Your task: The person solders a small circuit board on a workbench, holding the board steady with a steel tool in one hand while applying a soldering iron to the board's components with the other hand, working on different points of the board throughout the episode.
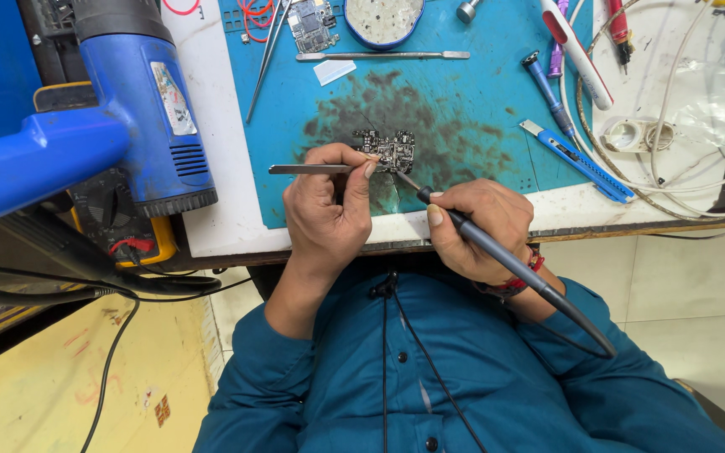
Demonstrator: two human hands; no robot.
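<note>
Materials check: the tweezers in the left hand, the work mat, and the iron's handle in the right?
Tweezers: bare metal by the look, grey with a dull shine. Work mat: probably silicone or rubber, matte teal, with dark scorch stains. Soldering iron handle: looks like dark matte plastic or rubber; which one, I cannot tell.

Bright, even light falls from above, with only soft, short shadows under the hands. The picture is sharp at the centre. Wide-angle distortion bends the edges, and pale surfaces at right look slightly washed out.
</note>
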